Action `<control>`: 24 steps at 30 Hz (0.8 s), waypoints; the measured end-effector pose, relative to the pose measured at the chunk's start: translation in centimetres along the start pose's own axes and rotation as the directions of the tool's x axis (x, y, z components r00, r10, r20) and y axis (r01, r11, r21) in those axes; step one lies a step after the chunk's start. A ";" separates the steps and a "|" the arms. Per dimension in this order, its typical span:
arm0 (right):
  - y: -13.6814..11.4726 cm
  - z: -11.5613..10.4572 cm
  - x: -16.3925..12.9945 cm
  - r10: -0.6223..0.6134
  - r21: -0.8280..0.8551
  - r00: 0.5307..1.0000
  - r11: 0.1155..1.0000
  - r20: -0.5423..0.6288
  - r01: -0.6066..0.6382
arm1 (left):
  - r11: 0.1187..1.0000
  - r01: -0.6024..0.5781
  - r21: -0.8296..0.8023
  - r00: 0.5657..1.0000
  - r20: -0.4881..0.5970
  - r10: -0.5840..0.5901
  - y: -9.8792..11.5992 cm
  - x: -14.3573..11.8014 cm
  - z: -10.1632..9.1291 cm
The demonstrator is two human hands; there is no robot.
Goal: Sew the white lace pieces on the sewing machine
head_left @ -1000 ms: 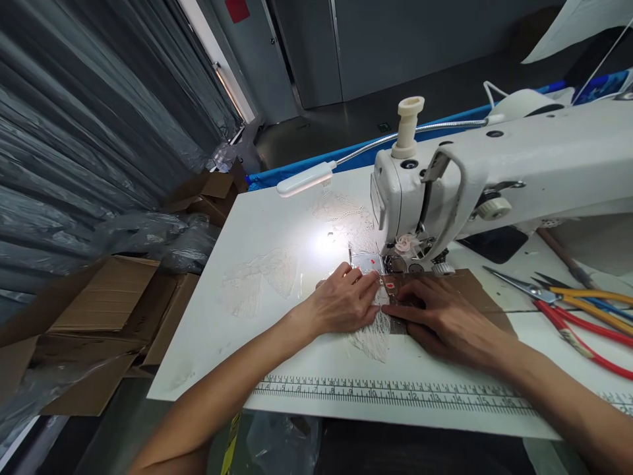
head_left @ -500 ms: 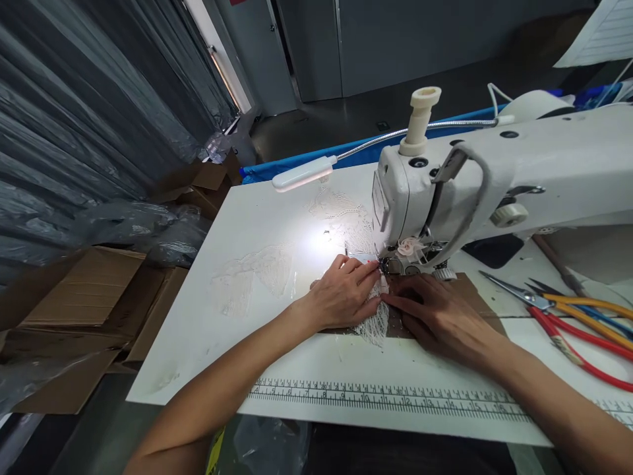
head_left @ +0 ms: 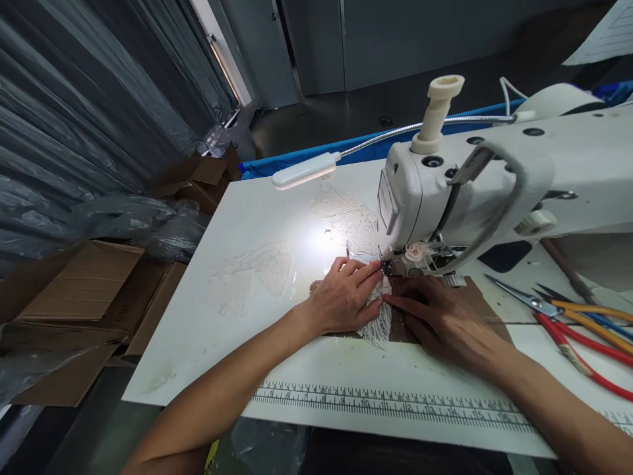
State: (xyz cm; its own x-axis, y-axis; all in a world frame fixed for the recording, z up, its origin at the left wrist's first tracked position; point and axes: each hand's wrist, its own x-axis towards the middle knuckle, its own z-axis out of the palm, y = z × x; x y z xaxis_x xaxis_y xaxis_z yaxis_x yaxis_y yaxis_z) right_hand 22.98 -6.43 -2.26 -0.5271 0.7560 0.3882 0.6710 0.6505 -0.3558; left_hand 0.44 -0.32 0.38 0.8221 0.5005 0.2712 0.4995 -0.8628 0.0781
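White lace fabric with a fringed end [head_left: 380,326] lies under the needle area of a white sewing machine [head_left: 410,185]. My left hand [head_left: 346,293] rests flat on the lace from the left, fingers stretched toward the presser foot and thumb at the lace's lower part. From the other side, my right hand [head_left: 435,313] has its thumb and forefinger closed at the lace's right edge; its other fingers curl beneath, partly hidden. Both hands are over a brown plate [head_left: 475,303] on the white table. The needle tip is hidden behind my left fingers.
More lace pieces [head_left: 274,267] lie on the left of the table [head_left: 198,363]. Red-handled scissors [head_left: 558,336] and orange-handled ones [head_left: 593,316] lie at right. A lamp [head_left: 306,171] hangs over the table; a printed ruler [head_left: 366,401] runs along the front. Cardboard boxes [head_left: 89,284] stand left.
The view has shifted slightly, so the machine appears a little farther right. Both hands keep nearly the same place on the lace.
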 end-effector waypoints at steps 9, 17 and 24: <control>0.1 0.0 0.0 -0.006 -0.012 1.000 1.000 -0.007 0.005 | 1.000 0.009 -0.009 1.000 -0.027 -0.009 0.2 -0.1 0.1; 0.6 0.1 0.0 0.005 0.018 1.000 1.000 0.019 -0.006 | 1.000 0.005 0.015 0.999 -0.038 -0.004 0.2 -0.3 0.0; 0.3 -0.3 -0.1 -0.002 0.015 1.000 1.000 0.025 0.002 | 0.994 -0.044 0.097 0.994 -0.094 0.053 0.9 -0.2 0.2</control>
State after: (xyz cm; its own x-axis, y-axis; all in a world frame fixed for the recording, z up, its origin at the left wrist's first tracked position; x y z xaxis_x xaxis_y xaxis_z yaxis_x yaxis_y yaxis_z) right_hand 23.36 -6.31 -2.18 -0.5417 0.7561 0.3673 0.6621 0.6530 -0.3677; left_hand 0.77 -1.16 0.17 0.8183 0.4448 0.3640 0.4867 -0.8731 -0.0273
